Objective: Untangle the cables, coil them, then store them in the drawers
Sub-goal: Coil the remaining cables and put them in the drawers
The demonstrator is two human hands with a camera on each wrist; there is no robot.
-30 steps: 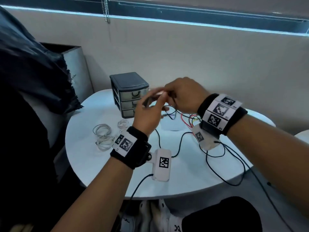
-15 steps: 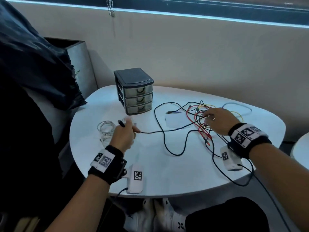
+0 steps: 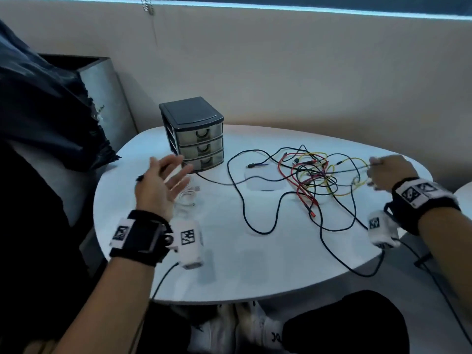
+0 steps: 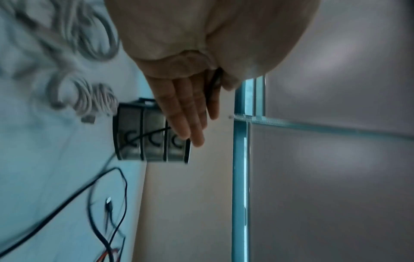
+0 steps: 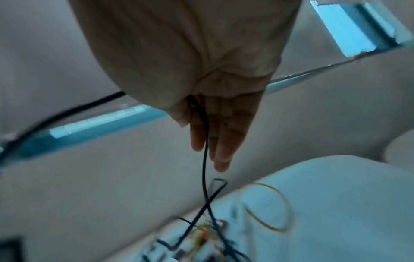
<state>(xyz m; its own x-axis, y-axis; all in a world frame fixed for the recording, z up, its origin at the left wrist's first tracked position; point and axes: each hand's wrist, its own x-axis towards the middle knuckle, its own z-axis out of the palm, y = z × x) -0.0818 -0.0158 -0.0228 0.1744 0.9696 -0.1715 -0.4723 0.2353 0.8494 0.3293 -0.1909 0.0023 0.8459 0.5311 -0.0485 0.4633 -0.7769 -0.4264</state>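
So far only the white cables (image 3: 187, 196) lie coiled beside the closed drawers (image 3: 200, 146); the left hand (image 3: 163, 183), fingers spread, and right hand (image 3: 390, 172) pinch a black cable (image 3: 237, 200) from the remaining tangle (image 3: 311, 172).

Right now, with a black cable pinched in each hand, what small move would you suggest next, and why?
Probably ease the black cable out of the tangle with the right hand while the left hand holds its end; it seems threaded through the other wires there.
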